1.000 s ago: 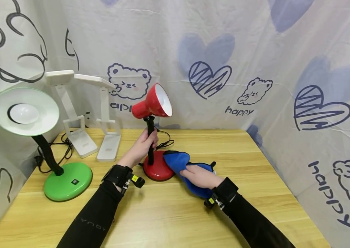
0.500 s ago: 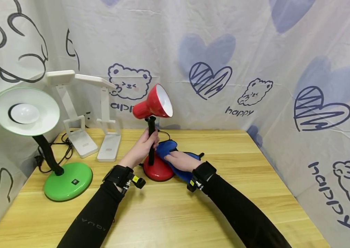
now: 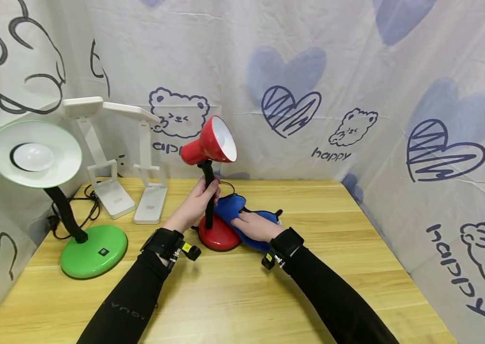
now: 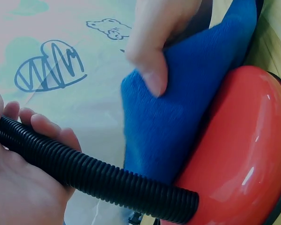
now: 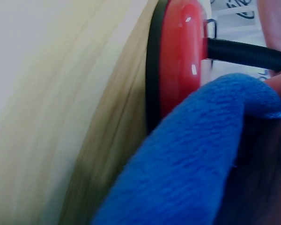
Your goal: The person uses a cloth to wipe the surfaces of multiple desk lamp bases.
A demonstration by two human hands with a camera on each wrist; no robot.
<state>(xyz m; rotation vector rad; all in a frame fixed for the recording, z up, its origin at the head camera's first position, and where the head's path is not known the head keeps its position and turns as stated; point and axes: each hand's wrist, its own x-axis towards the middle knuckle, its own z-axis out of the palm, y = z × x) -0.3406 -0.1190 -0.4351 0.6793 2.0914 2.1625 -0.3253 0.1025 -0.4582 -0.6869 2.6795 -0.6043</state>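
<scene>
A red desk lamp [image 3: 220,233] with a black ribbed neck [image 4: 107,171] stands upright in the middle of the table. My left hand [image 3: 197,203] grips that neck below the lamp head, its fingers wrapped round it. A blue fleecy cloth [image 3: 230,209] with black edging lies over the right and rear part of the lamp's red base [image 4: 239,159]. My right hand [image 3: 257,226] holds the cloth, thumb on top in the left wrist view; its other fingers are mostly hidden. In the right wrist view the cloth [image 5: 182,154] covers part of the base.
At the left stands a green desk lamp [image 3: 94,251]. Two white folding lamps [image 3: 115,198] stand behind it, with black cables [image 3: 92,205] between. A printed curtain [image 3: 285,71] rises behind the wooden table [image 3: 332,229].
My right hand has moved left with the cloth, bringing it further onto the red base and towards the neck, then shifted only slightly. The left hand keeps its grip.
</scene>
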